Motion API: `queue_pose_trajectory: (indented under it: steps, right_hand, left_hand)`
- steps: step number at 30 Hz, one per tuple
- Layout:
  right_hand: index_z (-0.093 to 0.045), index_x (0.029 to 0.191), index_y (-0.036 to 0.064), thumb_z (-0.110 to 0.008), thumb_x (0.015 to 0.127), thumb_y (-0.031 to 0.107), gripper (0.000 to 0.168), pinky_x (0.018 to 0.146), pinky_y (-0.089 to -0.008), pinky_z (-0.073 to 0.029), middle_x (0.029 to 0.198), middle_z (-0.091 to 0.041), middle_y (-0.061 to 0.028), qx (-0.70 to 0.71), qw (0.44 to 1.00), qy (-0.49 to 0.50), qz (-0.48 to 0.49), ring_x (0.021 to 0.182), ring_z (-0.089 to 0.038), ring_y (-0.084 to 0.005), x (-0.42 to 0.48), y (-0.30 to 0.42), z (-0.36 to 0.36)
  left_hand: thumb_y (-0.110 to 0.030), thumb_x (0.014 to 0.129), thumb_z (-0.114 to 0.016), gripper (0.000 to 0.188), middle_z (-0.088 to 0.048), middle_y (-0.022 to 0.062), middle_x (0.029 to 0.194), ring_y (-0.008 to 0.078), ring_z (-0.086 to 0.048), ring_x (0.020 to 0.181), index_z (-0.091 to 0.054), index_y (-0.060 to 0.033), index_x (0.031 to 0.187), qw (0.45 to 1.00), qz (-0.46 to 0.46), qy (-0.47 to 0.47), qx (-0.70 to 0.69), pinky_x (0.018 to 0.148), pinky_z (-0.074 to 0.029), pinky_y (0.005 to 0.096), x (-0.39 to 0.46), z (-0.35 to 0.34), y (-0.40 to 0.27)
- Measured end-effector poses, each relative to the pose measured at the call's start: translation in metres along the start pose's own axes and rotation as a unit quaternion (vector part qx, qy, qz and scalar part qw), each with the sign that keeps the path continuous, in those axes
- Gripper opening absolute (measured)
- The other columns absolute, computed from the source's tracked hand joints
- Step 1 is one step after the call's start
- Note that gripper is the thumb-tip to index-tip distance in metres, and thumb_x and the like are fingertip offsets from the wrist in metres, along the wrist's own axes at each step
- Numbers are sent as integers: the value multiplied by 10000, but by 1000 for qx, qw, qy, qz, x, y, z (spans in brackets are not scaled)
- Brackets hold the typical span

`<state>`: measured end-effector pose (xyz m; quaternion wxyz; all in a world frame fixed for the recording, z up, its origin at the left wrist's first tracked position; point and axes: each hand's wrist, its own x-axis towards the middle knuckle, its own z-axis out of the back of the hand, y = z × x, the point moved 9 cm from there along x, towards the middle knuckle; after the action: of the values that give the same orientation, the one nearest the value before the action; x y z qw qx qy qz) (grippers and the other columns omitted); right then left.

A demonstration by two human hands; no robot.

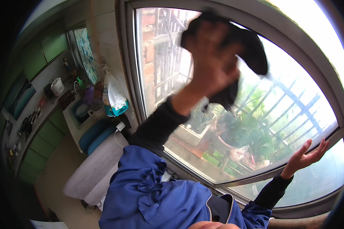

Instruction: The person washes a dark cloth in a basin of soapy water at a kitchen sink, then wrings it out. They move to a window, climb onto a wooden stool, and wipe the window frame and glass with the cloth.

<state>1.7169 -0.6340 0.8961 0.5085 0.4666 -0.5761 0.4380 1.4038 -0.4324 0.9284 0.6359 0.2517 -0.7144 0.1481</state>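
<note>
My left hand (210,61) is raised in front of a large window pane (166,126), its back towards me. It holds a black cloth (250,50) spread around the fingers, and part of the cloth hangs below the palm. Hand and cloth are blurred; whether they touch the glass is hard to tell. Lower right, my right hand (305,159) is bare, with fingers spread, beside the lower bar of the metal window frame (278,171). Nothing shows in its grasp.
Beyond the glass are metal bars (298,97) and potted plants (246,140). At left are a white-and-teal bag (114,94), a blue cushioned seat (96,137), a grey padded cover (94,171), a white charger (120,126), a sink (81,110) and green cabinets (43,146).
</note>
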Motion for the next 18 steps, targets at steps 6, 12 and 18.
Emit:
queue_pose_trajectory:
  steps: [6, 12, 18]
  right_hand:
    - [-497, 1286, 119, -555, 885, 327, 455, 1063, -502, -300, 1427, -322, -147, 47, 999, -9, -5, 1327, -314, -292, 3, 6, -10]
    - [-493, 1289, 115, -584, 873, 269, 453, 1064, -496, -298, 1440, -284, -148, 54, 998, 14, -2, 1340, -278, -306, 4, 14, -9]
    - [-487, 1295, 119, -599, 835, 183, 478, 1066, -517, -287, 1454, -265, -150, 83, 996, 36, -7, 1350, -249, -329, 1, 10, -10]
  left_hand:
    - [-235, 760, -667, 352, -510, 237, 1114, 397, -525, 997, -626, -56, 1061, 962, 73, -123, 233, 868, -436, 444, -2, 122, 161]
    - [-169, 745, -633, 394, -426, 255, 1266, 421, -398, 1181, -601, -35, 1114, 983, 141, 11, 121, 1005, -289, 505, -113, 76, 73]
    - [-175, 712, -735, 556, -383, 246, 1321, 425, -397, 1193, -509, -4, 1190, 990, 49, -13, 133, 1021, -293, 485, -48, 47, 25]
